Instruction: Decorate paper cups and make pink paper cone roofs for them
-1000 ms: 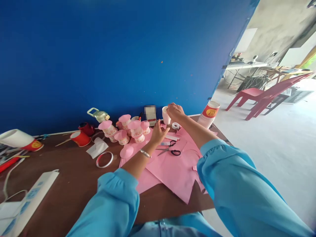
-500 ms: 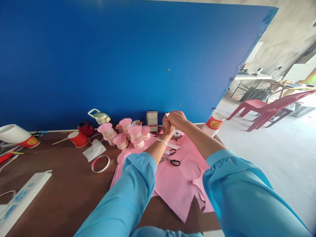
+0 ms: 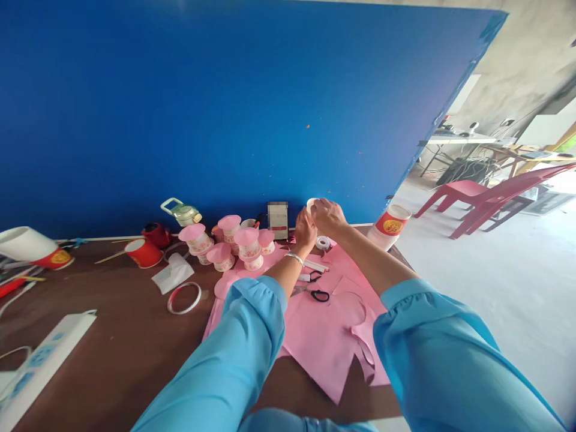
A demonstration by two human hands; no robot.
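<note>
At the back of the table, my left hand [image 3: 306, 230] is wrapped round a small white paper cup [image 3: 311, 205], of which only the rim and part of the mouth show. My right hand [image 3: 328, 216] is closed at the cup's rim, its fingertips partly hidden. Below them lie pink paper sheets [image 3: 315, 342], with black-handled scissors [image 3: 320, 296] and a roll of white tape [image 3: 323, 242] on top. Left of my hands stand several small patterned cups with pink paper discs [image 3: 246, 236].
A red and white cup stack [image 3: 390, 225] stands at the right edge. On the left are a red cup [image 3: 143, 253], a tape ring [image 3: 184, 298], a tissue [image 3: 173, 273], a power strip [image 3: 45, 366] and a green bottle [image 3: 182, 212]. A blue board [image 3: 225, 108] rises behind.
My hands have parted slightly, my right hand moving a little to the right. More of the white cup's rim now shows between them.
</note>
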